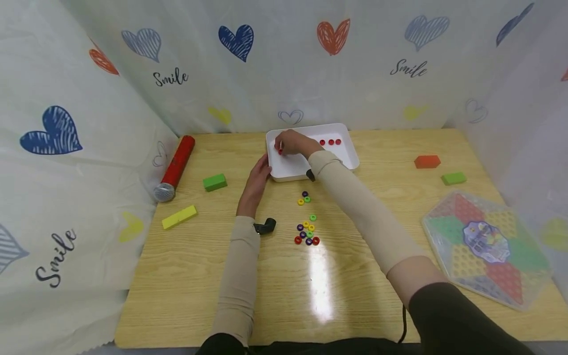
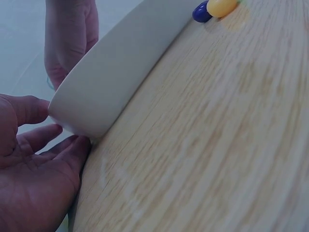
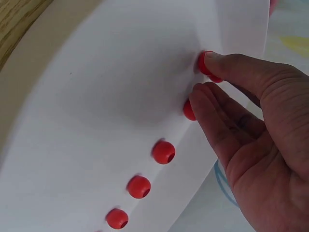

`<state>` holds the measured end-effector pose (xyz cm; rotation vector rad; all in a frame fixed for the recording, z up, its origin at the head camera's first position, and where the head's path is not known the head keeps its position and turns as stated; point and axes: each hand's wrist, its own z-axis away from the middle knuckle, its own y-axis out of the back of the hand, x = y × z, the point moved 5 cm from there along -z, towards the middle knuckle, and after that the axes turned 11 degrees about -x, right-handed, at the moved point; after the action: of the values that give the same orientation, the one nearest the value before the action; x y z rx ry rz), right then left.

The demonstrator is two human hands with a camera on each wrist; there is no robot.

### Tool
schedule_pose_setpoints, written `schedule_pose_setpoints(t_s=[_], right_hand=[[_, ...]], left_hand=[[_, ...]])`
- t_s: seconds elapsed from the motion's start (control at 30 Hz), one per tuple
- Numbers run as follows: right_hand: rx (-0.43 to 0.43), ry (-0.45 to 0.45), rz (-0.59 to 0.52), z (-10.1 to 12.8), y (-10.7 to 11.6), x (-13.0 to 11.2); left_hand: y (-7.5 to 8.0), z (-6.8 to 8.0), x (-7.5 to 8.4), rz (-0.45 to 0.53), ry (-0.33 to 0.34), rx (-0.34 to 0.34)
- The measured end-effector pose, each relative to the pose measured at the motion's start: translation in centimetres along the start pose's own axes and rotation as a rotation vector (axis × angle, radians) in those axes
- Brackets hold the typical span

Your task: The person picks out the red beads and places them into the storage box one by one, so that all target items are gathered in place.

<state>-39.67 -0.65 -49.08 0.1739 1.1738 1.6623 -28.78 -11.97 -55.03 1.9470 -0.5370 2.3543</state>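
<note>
Red beads [image 3: 163, 152] inside white tray [image 1: 346, 153]

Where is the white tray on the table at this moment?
In the head view the white tray sits at the back middle of the table, just beyond the loose coloured beads. The left hand touches its near-left corner.
</note>
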Motion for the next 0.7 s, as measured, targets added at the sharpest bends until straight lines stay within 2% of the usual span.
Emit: schedule_pose_setpoints(t_s=[0.17, 0.3, 0.47, 0.7], right_hand=[[0.029, 0.03, -0.027, 1.3, -0.1, 0.2], [0.082, 0.109, -0.023, 3.0, -0.2, -0.3], [0.144, 0.199, -0.011, 5.5, -0.8, -1.1], [0.159, 0.265, 0.012, 9.9, -2.8, -2.7]], left_hand=[[-0.1, 0.1, -0.4, 0.0, 0.028, -0.004], [0.0, 0.1, -0.4, -0.024, 0.045, 0.013], [0.2, 0.2, -0.3, -0.059, 0.032, 0.024], [-0.1, 0.4, 0.6, -0.053, 0.025, 0.0]])
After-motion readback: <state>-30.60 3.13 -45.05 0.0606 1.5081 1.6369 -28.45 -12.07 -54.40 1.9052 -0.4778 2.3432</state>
